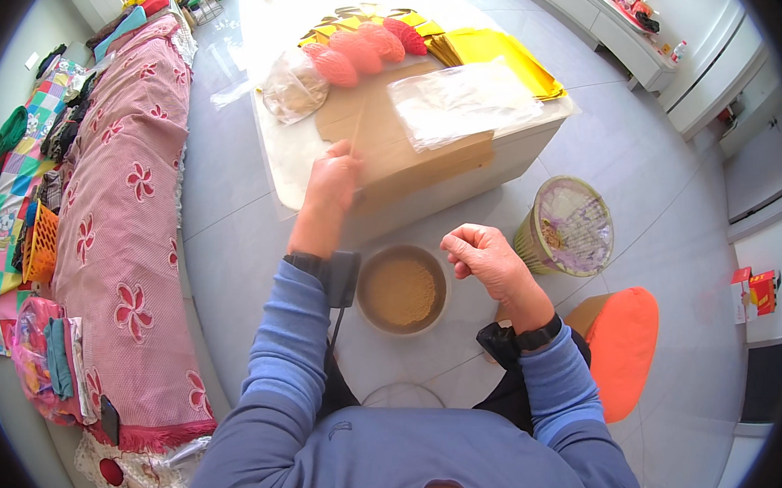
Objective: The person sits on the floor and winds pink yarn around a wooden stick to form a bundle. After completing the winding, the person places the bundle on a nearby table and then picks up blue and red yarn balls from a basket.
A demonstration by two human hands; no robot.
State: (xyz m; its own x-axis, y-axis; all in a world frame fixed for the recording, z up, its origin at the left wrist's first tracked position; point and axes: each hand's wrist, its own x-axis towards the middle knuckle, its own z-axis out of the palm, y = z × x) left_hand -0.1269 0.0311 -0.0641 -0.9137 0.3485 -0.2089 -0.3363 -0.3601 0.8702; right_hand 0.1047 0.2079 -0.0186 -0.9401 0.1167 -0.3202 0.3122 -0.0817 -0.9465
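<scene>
My left hand [332,180] is raised at the near edge of a cardboard sheet [348,121] on the low table. A thin, pale stick [358,125] rises from its fingers, blurred. My right hand [484,258] hovers right of a round bowl [366,307], its fingers curled in against the thumb; I see nothing in them. Tan, grainy material [404,290] fills the bowl's bottom, and the bowl stands low between my knees. Clear plastic bags [456,100] lie flat on the cardboard's right part. Beside its far left corner sits a knotted clear bag [295,91] with tan contents.
Red netted bundles [364,49] and golden-yellow folded sheets [493,56] occupy the far part of the table [284,170]. A lined wastebasket [560,229] stands right of my right hand, with an orange-topped stool [626,350] nearer me. Along the left runs a sofa under a pink cover [117,215].
</scene>
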